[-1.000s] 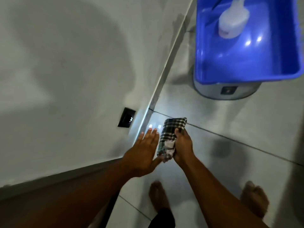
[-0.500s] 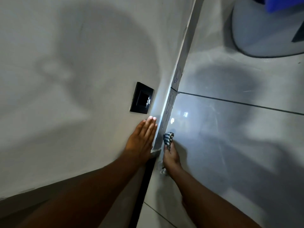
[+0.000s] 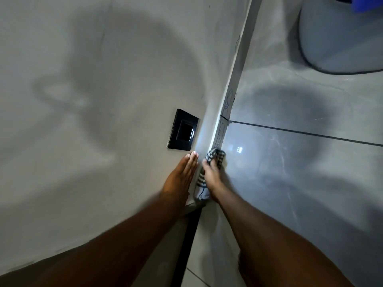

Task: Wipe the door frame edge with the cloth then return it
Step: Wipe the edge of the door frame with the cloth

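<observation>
grey wall point(image 3: 87, 65), black switch point(image 3: 182, 129), glossy floor tiles point(image 3: 290, 183)

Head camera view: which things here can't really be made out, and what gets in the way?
- Checked cloth: mostly covered by the right hand; its full shape is hidden.
- Blue tub: cut off by the top right corner, so its contents are out of view.
- Grey round base: cut by the right edge; what it is cannot be told.
- Black wall plate: too dark to tell switch from socket.
- Left hand: forearm blurred.
</observation>
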